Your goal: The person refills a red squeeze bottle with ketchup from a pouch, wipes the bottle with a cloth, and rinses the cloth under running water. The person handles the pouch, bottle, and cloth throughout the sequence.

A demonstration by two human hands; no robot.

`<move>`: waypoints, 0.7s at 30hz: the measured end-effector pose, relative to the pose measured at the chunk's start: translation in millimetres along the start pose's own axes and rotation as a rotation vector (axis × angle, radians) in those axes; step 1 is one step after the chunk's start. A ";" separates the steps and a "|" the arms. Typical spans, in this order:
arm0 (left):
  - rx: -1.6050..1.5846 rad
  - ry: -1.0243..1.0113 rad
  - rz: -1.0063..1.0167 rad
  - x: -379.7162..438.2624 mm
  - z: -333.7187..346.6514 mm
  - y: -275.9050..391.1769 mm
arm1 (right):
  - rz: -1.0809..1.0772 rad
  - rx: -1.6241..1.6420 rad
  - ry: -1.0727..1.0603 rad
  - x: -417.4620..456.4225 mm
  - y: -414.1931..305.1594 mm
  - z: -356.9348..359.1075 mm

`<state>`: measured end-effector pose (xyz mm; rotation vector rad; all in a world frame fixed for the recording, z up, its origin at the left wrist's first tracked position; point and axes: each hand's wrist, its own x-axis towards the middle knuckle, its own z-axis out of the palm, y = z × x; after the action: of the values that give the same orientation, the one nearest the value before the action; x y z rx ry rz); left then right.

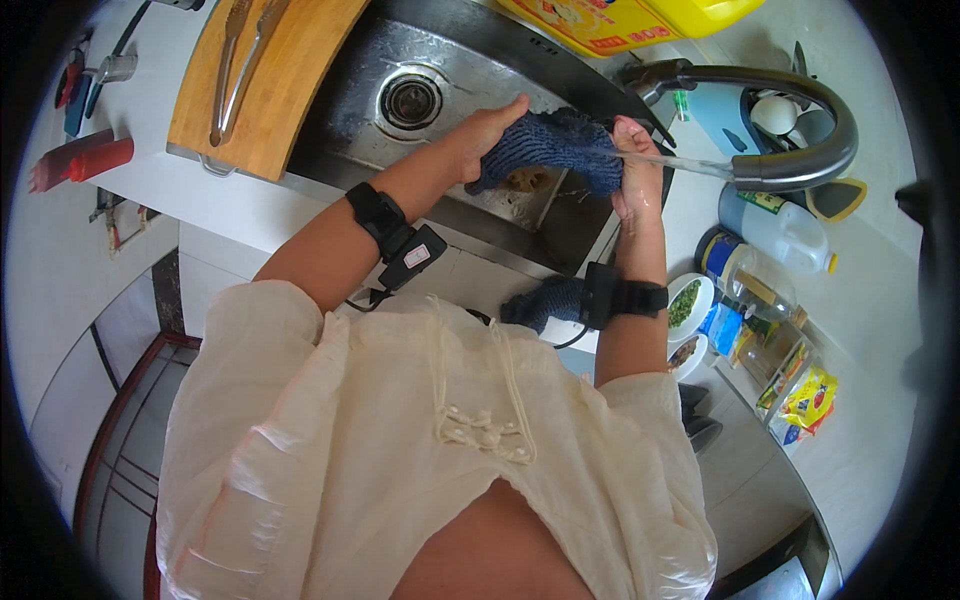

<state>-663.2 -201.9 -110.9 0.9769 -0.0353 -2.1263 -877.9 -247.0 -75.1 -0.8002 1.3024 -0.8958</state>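
Observation:
A wet, dark blue ribbed cloth is stretched between my two hands above a stainless steel sink. My left hand grips its left end, thumb pointing up. At the other end, my right hand holds the cloth with wet fingers. Water runs from the curved metal faucet onto my right hand and the cloth. Below the cloth, something brownish shows in the sink, too unclear to name. Another dark blue ribbed cloth lies near the counter's front edge, partly hidden by my right forearm's strap.
Metal tongs lie on a wooden cutting board across the sink's left side. A yellow jug stands behind the sink. At right are a plastic jug, a clear jar and bowls of food. A red bottle is far left.

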 end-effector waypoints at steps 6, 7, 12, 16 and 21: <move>0.118 -0.104 -0.049 -9.5 5.2 9.1 | 0.100 0.085 -0.120 -3.0 -10.9 5.9; 0.160 -0.150 -0.056 -13.4 4.0 8.8 | 0.149 0.128 -0.149 -11.4 -21.3 15.7; 0.401 -0.257 -0.068 -16.2 12.5 5.5 | 0.225 0.199 -0.261 -8.1 -16.1 12.4; 0.226 -0.143 0.037 -16.1 21.2 0.5 | 0.171 -0.024 -0.230 -14.2 -4.8 20.4; -0.052 -0.144 0.033 -10.2 17.0 -1.6 | 0.272 -0.346 -0.367 -18.2 -2.0 3.9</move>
<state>-671.2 -198.7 -93.0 0.7866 -0.0666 -2.1529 -875.0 -231.6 -64.8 -0.9750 1.2134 -0.2901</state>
